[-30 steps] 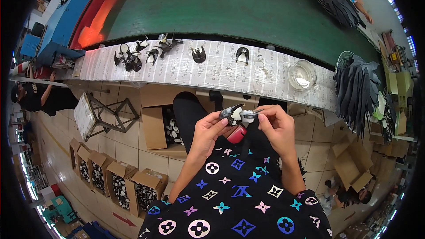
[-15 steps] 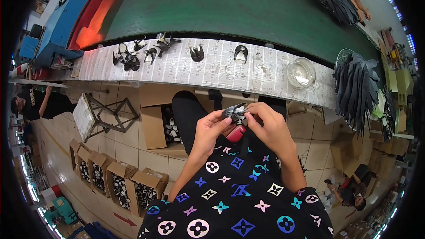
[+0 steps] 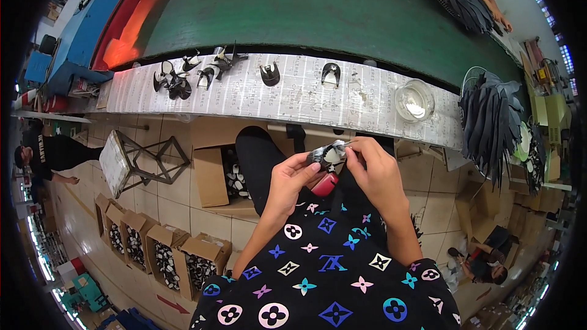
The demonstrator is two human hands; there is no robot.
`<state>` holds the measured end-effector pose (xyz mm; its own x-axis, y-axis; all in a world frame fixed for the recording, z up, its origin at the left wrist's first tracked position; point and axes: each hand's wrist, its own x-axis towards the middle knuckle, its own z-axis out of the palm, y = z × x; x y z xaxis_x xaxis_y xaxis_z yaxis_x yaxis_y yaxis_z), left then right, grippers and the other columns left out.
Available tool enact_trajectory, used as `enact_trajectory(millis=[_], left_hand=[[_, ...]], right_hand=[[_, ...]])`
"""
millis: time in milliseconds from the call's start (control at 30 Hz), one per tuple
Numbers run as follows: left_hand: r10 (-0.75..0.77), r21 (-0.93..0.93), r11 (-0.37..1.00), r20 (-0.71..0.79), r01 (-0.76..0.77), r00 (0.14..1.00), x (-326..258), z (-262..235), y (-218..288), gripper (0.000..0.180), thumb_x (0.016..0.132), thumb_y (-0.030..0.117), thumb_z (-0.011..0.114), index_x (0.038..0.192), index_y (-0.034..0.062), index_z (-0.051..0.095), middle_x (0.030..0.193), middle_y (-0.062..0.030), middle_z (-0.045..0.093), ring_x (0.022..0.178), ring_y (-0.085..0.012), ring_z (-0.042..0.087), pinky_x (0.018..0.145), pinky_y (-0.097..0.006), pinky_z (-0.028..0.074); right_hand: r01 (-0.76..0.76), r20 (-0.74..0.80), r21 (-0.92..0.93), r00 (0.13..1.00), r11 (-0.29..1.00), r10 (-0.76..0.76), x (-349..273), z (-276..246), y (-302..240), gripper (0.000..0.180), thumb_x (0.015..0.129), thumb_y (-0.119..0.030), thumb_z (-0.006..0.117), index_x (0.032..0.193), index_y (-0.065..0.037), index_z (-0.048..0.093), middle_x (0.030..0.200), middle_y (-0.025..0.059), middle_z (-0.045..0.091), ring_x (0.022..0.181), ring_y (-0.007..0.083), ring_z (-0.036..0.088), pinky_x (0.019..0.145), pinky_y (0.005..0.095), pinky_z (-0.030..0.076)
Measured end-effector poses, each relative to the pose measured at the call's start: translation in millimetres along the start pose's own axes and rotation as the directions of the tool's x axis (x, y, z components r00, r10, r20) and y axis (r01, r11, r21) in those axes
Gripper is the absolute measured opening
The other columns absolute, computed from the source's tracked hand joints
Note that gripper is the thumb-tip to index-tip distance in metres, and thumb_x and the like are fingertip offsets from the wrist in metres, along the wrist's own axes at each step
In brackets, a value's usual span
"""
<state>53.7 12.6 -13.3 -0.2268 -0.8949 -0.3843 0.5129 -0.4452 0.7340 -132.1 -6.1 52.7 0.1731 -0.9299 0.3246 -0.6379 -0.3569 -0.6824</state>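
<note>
Narrow gap before the silvery paper-covered bench (image 3: 312, 102) ahead, left hand (image 3: 290, 184) clasping a curved black-and-white piece (image 3: 332, 156), right hand (image 3: 378, 172) pinching its edge, closer in than a second ago

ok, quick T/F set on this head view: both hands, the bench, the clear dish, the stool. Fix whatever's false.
1. The left hand grips a black-and-white piece. True.
2. The right hand lies flat on the bench. False: its fingertips are at the piece.
3. The clear dish stands toward the bench's right end. True.
4. The broad surface beyond the bench is mainly yellow. False: green.
5. The stool is left of both hands. True.
</note>
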Motion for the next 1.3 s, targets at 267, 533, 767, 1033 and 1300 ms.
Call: enact_trajectory(millis=[267,533,767,1033,1300], left_hand=[[-0.023,-0.029,0.999,0.001,0.023,1.0,1,-4,-3,0.024,0.091,0.003,0.059,0.114,-0.0041,0.059,0.106,-0.0108,0.065,0.095,-0.0165,0.065,0.086,-0.032,0.056],[-0.055,-0.167,0.984,0.031,0.06,0.998,2,-4,-2,0.023,0.094,0.009,0.056,0.114,-0.0026,0.057,0.108,-0.01,0.064,0.099,-0.0181,0.064,0.087,-0.033,0.056],[-0.058,-0.16,0.985,0.023,0.061,0.998,0,-3,-1,0.019,0.095,0.008,0.055,0.11,-0.0018,0.058,0.106,-0.0095,0.065,0.098,-0.0169,0.065,0.087,-0.032,0.057],[-0.067,-0.157,0.986,-0.011,0.065,0.998,1,-4,1,0.018,0.095,0.009,0.055,0.109,-0.0013,0.058,0.105,-0.0084,0.064,0.095,-0.0151,0.065,0.085,-0.032,0.057],[-0.097,-0.165,0.982,-0.013,0.094,0.995,2,-4,-2,0.02,0.095,0.01,0.055,0.111,-0.0007,0.057,0.107,-0.0074,0.064,0.097,-0.0133,0.064,0.084,-0.031,0.057]], right_hand=[[-0.161,-0.04,0.035,0.986,0.986,0.162,-5,-8,-2,0.011,0.083,-0.003,0.066,0.088,0.001,0.057,0.081,0.0105,0.062,0.062,0.0223,0.061,0.055,0.0312,0.05],[-0.205,-0.009,0.157,0.978,0.966,0.208,-15,-2,-7,0.01,0.083,-0.003,0.066,0.089,0.002,0.059,0.082,0.011,0.064,0.06,0.0181,0.061,0.054,0.0279,0.05],[-0.169,0.013,0.185,0.985,0.968,0.17,-15,11,-11,0.009,0.085,-0.002,0.066,0.091,0.003,0.062,0.084,0.0093,0.066,0.06,0.0117,0.059,0.052,0.0236,0.046],[-0.129,-0.012,0.068,0.991,0.989,0.13,-15,7,-8,0.01,0.083,-0.004,0.066,0.087,0.001,0.058,0.084,0.0118,0.064,0.062,0.0241,0.064,0.056,0.0308,0.052],[-0.159,-0.059,0.01,0.985,0.987,0.16,-14,-2,-5,0.011,0.082,-0.002,0.067,0.088,0.001,0.057,0.085,0.0115,0.064,0.061,0.0225,0.063,0.054,0.0308,0.051]])
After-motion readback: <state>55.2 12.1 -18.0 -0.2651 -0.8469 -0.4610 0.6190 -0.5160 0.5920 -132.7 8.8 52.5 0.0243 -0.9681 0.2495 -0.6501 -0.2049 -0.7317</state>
